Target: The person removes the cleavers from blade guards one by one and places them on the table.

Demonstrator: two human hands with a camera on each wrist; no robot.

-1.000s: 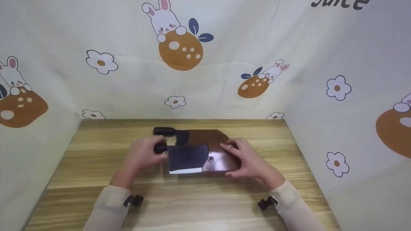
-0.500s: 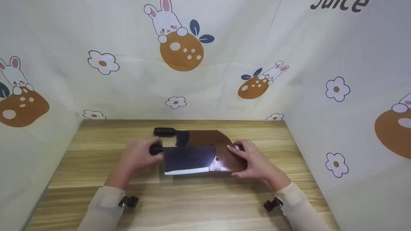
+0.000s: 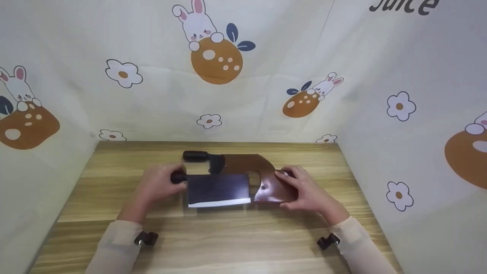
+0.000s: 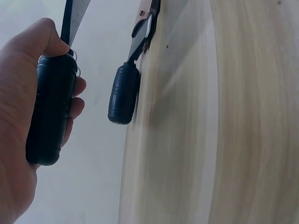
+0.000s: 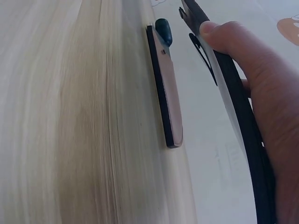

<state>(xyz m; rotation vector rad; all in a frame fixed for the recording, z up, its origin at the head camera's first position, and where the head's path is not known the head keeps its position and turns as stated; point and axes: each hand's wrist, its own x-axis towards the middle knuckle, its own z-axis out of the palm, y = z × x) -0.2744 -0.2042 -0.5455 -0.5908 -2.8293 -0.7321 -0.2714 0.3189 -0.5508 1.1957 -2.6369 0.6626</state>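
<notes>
My left hand (image 3: 159,184) grips the black handle (image 4: 51,112) of a cleaver (image 3: 218,188), its thumb lying near the handle's top in the left wrist view. The wide dark blade is bare, with a bright edge facing me. To its right, my right hand (image 3: 306,192) holds a brown leather sheath (image 3: 273,188) by its far end, thumb on the near side. A narrow gap separates the blade's tip end from the sheath's mouth. From the right wrist, the sheath (image 5: 238,105) shows edge-on, raised over the table.
Behind them on the wooden table (image 3: 213,243), a second cleaver lies in a brown sheath (image 3: 243,161), its black handle (image 3: 196,156) pointing left. Pale fabric walls (image 3: 159,102) printed with rabbits and flowers stand at the back and both sides.
The cleaver has slid leftward out of the sheath, baring its whole blade. My left hand has moved left and my right hand right with the sheath. The second cleaver has stayed put.
</notes>
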